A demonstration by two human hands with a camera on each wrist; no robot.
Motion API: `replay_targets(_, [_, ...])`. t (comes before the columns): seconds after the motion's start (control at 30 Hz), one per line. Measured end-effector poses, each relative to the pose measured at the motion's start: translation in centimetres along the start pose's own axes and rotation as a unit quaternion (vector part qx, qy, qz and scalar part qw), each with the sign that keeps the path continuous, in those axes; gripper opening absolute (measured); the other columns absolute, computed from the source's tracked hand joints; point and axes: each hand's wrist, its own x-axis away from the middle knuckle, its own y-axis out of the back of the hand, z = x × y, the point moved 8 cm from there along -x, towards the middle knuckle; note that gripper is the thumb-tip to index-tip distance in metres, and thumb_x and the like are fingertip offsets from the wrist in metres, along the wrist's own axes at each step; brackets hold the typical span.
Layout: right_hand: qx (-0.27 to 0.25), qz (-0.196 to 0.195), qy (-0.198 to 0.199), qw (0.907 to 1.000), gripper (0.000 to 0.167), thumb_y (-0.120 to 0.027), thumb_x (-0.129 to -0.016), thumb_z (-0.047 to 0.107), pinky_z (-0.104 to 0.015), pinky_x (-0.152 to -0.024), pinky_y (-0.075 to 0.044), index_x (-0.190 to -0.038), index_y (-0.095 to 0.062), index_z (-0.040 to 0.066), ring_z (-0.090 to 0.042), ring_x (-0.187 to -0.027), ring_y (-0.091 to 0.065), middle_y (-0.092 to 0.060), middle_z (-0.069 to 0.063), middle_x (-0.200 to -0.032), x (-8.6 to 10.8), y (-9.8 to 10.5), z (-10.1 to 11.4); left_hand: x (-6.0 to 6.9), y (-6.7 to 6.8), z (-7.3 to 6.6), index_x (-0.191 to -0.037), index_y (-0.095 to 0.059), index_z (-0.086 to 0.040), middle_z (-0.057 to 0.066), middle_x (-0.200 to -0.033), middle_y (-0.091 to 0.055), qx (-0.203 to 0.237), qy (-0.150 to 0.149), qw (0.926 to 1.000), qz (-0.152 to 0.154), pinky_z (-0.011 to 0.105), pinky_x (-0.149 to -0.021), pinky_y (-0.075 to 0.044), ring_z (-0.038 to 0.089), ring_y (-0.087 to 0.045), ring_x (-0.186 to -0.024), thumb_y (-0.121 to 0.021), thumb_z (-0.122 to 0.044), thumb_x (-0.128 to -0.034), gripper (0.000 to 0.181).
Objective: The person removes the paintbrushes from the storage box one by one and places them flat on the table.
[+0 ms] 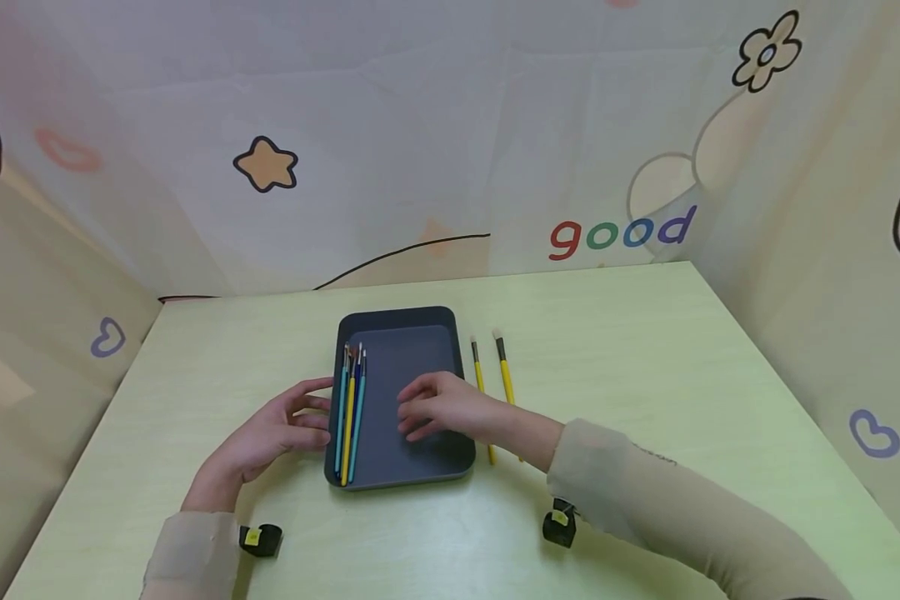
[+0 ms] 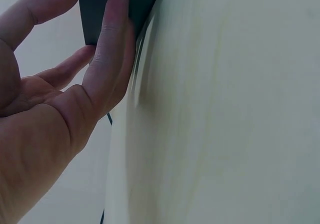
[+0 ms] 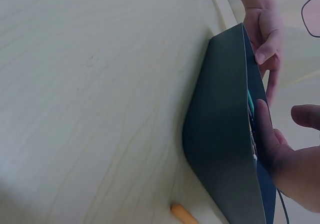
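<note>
Left of the dark tray [image 1: 412,350], left hand [image 1: 276,423] touches its wall, fingers spread; over its floor, right hand [image 1: 446,406] hangs, fingers parted; brushes [image 1: 348,417] lie inside along its left, two yellow brushes [image 1: 506,373] outside right.

Right hand [image 1: 446,406] hovering over tray [image 1: 397,319]; bare floor [image 1: 390,375] running between fingertips and brush cluster [image 1: 351,417], also spreading to fingers' far side. Cluster blocking way farther left of fingertips. Left hand [image 1: 273,429] touching tray's outer left wall [image 2: 95,14], barring passage there. Two yellow brushes [image 1: 506,379] lying right of right fingers, crossing under forearm [image 1: 536,435].
</note>
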Motion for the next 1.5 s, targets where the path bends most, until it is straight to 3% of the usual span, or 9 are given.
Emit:
replay_targets(0.5, [-0.020,-0.011,-0.014,0.9996,0.035,-0.065,-0.101,0.008,-0.040,-0.089,-0.059,-0.129,-0.057,-0.012,-0.032,-0.103,-0.070,-0.068,-0.021,-0.110,-2.6,-2.0,-0.4,0.0,-0.1,0.1,-0.160,-0.027,-0.007,0.029,-0.140,-0.041,0.002,0.005,1.0000,0.002,0.037,-0.091,-0.057,0.033,-0.059,-0.117,-0.073,-0.001,-0.0896,0.084])
replay_targets(0.77, [-0.051,-0.017,-0.038,0.9979,0.040,-0.064,-0.101,0.007,-0.039,-0.092,-0.057,-0.134,-0.051,-0.012,-0.032,-0.110,-0.068,-0.065,-0.017,-0.114,-3.6,-3.0,-0.9,0.1,0.0,0.2,-0.161,-0.027,-0.007,0.029,-0.140,-0.041,0.002,0.006,1.0000,0.003,0.037,-0.092,-0.057,0.034,-0.059,-0.117,-0.073,0.000,-0.0898,0.084])
replay_targets(1.0, [-0.084,-0.004,-0.031,0.9960,0.048,-0.063,-0.101,0.006,-0.043,-0.097,-0.054,-0.141,-0.044,-0.015,-0.035,-0.115,-0.066,-0.063,-0.022,-0.122,-4.2,-3.9,-0.9,0.0,0.0,0.2,-0.160,-0.027,-0.008,0.029,-0.142,-0.041,0.005,0.007,1.0000,0.003,0.037,-0.092,-0.057,0.035,-0.058,-0.118,-0.071,0.001,-0.0898,0.084])
replay_targets(1.5, [-0.103,-0.017,-0.041,0.9937,0.051,-0.065,-0.100,0.008,-0.042,-0.096,-0.055,-0.140,-0.045,-0.017,-0.032,-0.113,-0.067,-0.068,-0.019,-0.115,-5.4,-4.3,-1.1,0.0,-0.3,0.0,-0.160,-0.028,-0.006,0.029,-0.138,-0.041,0.008,-0.001,0.9999,0.008,0.036,-0.091,-0.057,0.033,-0.059,-0.117,-0.072,0.002,-0.0890,0.084])
